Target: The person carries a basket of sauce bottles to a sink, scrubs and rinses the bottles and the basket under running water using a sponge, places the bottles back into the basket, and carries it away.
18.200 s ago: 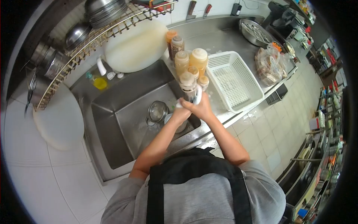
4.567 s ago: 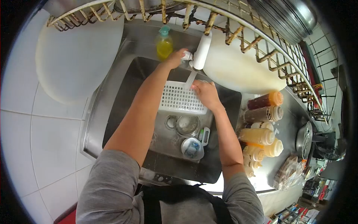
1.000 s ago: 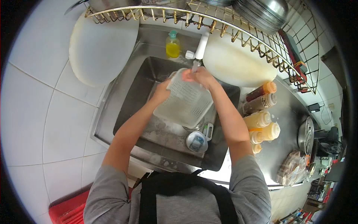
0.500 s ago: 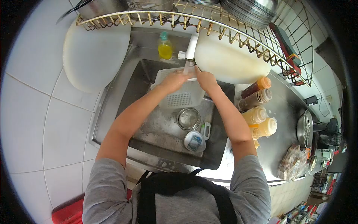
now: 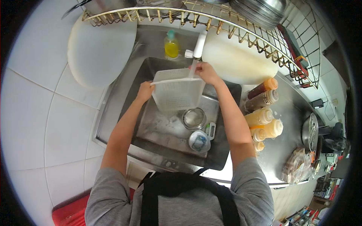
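Observation:
A white perforated plastic basket is tilted over the sink under the faucet, and a stream of water runs into it. My left hand is closed on the basket's left rim. My right hand grips the rim on the far right side, beside the water; some of its fingertips are hidden. Below the basket, a round metal bowl rests on the sink floor. Near it sit a small white container with something blue inside and a white handle.
A pump bottle of yellow soap stands behind the sink. Several sauce bottles line the right counter. White cutting boards lean against the wall, and a wire rack hangs overhead.
My left hand has moved left and down from inside the basket area to its left rim. The basket has tipped and shifted slightly left. My right hand stays near the faucet.

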{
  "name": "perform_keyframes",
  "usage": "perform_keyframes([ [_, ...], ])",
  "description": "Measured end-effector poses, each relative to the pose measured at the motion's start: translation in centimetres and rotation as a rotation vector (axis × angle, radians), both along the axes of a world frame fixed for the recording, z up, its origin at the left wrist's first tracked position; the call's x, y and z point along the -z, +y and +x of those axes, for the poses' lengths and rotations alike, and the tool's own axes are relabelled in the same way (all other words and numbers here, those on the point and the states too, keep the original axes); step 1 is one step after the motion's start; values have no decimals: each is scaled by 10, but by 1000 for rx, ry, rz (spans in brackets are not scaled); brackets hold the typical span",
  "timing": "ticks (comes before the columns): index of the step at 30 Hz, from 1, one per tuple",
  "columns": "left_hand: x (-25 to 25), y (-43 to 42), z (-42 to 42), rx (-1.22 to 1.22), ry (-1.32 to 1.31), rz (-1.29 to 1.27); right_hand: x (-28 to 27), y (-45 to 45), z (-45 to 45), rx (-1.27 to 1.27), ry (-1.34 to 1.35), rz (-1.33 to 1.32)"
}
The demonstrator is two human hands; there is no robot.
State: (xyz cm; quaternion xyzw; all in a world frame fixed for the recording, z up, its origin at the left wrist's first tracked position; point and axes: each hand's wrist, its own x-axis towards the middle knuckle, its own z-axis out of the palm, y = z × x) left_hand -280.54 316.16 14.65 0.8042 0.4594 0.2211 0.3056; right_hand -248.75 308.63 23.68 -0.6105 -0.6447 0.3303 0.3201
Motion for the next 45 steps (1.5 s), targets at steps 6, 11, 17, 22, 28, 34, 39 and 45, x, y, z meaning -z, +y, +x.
perform_keyframes([
  [6, -15, -3, 55, 126, 28, 91, -32, 16, -34, -2, 618, -198],
  [11, -23, -3, 103, 202, 38, 199, -37, 19, -30, 39, 495, -242],
  [17, -31, -9, 151, 80, 32, 77, -47, 7, -16, 35, 356, -163],
  [22, -39, -17, 157, 238, -77, 145, -40, 9, -8, 129, 84, -77],
  [28, -40, 1, 99, 216, -191, 12, -13, 8, 8, 93, 43, 94],
  [34, -40, 17, 10, 100, -250, 31, -20, 10, -3, 99, 215, -75],
  [39, -48, 16, -25, 13, -256, 56, -37, 8, -19, 31, 314, -119],
  [45, -37, 17, -6, 36, -374, 37, -42, 9, -28, 92, 492, -134],
])
